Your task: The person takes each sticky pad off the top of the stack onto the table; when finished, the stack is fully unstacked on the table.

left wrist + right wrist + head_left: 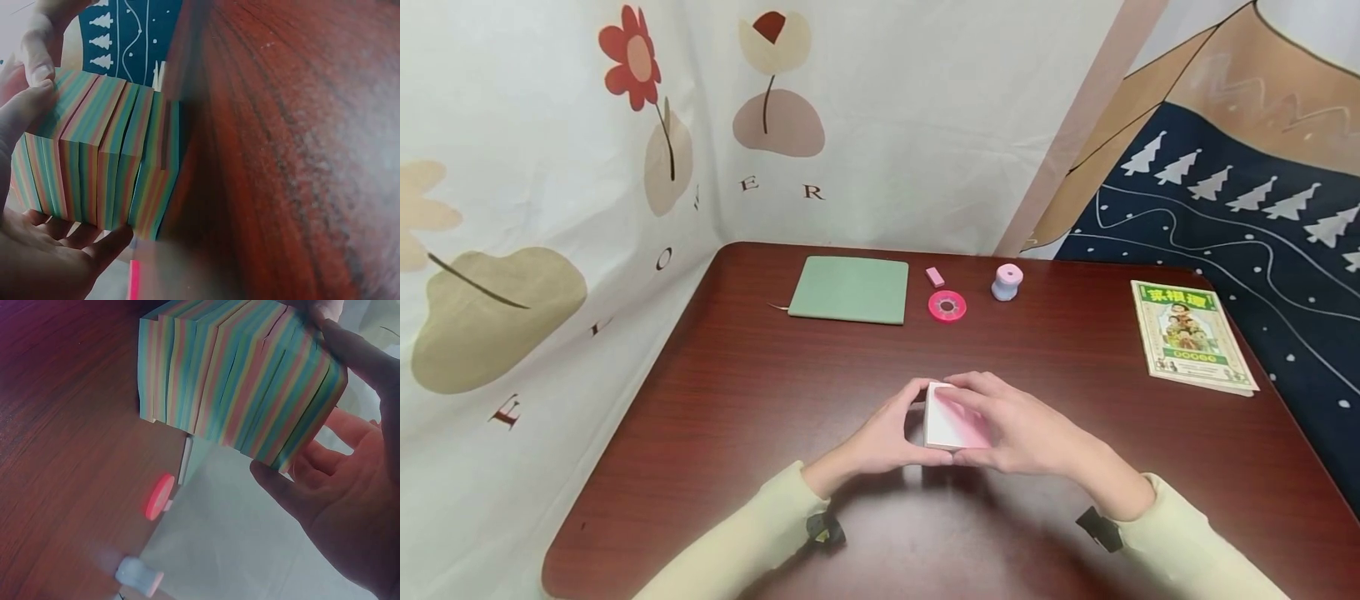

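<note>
On the table [715, 392], well in front of the green notebook [850, 289], your left hand [880, 437] and right hand [1018, 429] gripped the block of rainbow-edged note paper [943, 421] between them; it stood on edge, equally near both, each hand's fingers curled round one side.

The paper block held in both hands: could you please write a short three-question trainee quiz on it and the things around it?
1. True or false: both the left hand and the right hand hold the paper block.
2. Which lies nearest the green notebook? A the pink eraser; B the booklet.
3. What colour is the tape roll?

Key: 1 true; 2 A; 3 pink.
</note>
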Motion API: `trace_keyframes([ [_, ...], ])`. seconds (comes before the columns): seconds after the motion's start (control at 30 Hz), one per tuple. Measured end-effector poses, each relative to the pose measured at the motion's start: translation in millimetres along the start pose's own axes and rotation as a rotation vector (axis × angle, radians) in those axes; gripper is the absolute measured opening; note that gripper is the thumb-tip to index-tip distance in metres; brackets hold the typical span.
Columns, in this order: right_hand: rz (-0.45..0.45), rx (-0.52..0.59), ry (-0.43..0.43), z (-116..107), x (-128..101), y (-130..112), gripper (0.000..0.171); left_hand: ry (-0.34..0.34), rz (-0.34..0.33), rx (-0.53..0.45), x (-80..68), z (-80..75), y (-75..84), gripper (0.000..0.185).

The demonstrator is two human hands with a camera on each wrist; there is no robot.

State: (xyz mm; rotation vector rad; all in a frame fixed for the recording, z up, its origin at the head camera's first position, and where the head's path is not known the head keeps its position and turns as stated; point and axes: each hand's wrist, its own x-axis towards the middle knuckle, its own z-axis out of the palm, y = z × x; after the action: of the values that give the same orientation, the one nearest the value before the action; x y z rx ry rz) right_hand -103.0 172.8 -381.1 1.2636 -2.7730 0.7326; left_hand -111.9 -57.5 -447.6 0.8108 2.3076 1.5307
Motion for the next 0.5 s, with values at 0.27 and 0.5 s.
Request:
trace_keyframes([
  [0.27, 0.034, 0.007, -0.016, -1.3, 1.6, -0.7, 0.073, 0.006, 0.015, -0.014, 0.5, 0.6, -2.5, 0.080],
  [0.5, 0.068, 0.057, 0.005, -18.2, 3.0, 6.8, 0.075, 0.003, -0.030, -0.002, -0.1, -0.1, -3.8, 0.084],
])
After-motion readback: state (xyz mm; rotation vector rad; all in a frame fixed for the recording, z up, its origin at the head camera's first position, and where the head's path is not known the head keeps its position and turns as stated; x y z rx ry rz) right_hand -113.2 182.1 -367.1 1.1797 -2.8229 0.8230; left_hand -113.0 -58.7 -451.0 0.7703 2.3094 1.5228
